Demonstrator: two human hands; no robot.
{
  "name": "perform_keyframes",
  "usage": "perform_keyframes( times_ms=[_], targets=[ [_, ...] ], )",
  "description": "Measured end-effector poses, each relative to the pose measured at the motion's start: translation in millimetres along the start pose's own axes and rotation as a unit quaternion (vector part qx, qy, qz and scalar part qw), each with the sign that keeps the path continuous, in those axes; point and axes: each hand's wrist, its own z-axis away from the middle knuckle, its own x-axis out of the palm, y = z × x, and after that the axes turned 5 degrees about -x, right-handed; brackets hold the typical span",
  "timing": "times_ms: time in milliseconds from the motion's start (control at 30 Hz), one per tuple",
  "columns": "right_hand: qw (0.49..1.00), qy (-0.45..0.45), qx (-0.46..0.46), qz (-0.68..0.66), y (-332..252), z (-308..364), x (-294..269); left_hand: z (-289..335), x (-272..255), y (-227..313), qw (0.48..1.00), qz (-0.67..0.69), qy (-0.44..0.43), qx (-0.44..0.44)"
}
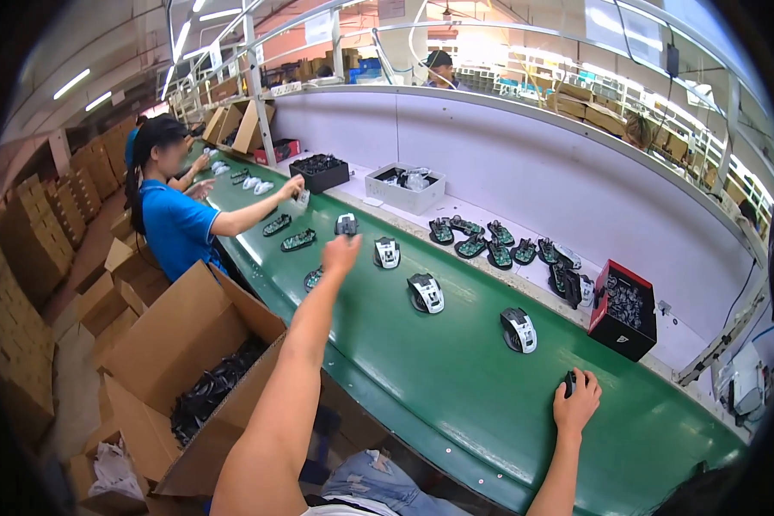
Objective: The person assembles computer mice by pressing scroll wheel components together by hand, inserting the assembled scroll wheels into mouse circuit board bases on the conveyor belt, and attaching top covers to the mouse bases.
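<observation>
A person's two bare hands worked, well apart, over a long green belt (404,365). The left hand (341,255) was stretched far forward, fingers at the near end of a black-and-white computer mouse shell (347,223); whether they gripped it could not be told. The right hand (580,400) was close on the right, fingers curled around a small dark mouse-shaped piece (569,383), mostly hidden beneath the hand.

Between the hands, three more white-and-black shells (426,293) stood in a loose diagonal row, from far left to near right. Left of the left hand lay dark pieces with green circuit boards (298,240).

On the far ledge, similar board-fitted pieces (500,254) were clustered left of a black-and-red box (625,341) of small parts. Farther left were a white bin (413,204) and a dark bin (325,181).

At far left, a co-worker in a blue shirt (176,219) reached over the belt. Near left, an open cardboard box (168,322) held black items (217,387).
</observation>
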Motion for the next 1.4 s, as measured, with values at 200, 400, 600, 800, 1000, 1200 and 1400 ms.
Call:
perform_keyframes(
  times_ms=[200,400,600,800,1000,1200,1400],
  targets=[
    [1.0,0.001,0.016,0.0,8.4,4.6,0.6,1.0,-35.0,-55.5,0.97,-0.237,-0.043,-0.03],
    [0.999,-0.005,0.031,-0.009,9.9,4.0,1.2,-5.3,-42.1,-59.1,0.96,-0.234,-0.149,-0.019],
    [1.0,0.011,0.026,0.003,7.9,4.2,0.6,12.8,-34.5,-30.7,0.912,-0.2,-0.311,0.178],
    [0.994,0.097,-0.049,-0.004,-28.9,2.6,-18.1,128.8,-34.5,40.9,0.876,-0.102,-0.372,0.288],
    [0.969,-0.005,-0.141,-0.204,-68.8,17.6,-17.9,225.7,-26.8,117.2,0.827,-0.038,-0.432,0.358],
    [0.942,-0.041,-0.148,-0.299,-73.4,10.1,-15.5,300.2,7.5,187.0,0.804,0.112,-0.47,0.347],
    [0.934,-0.049,-0.087,-0.342,-41.5,0.5,-14.4,314.5,43.6,208.8,0.648,0.383,-0.649,0.114]
  ],
)
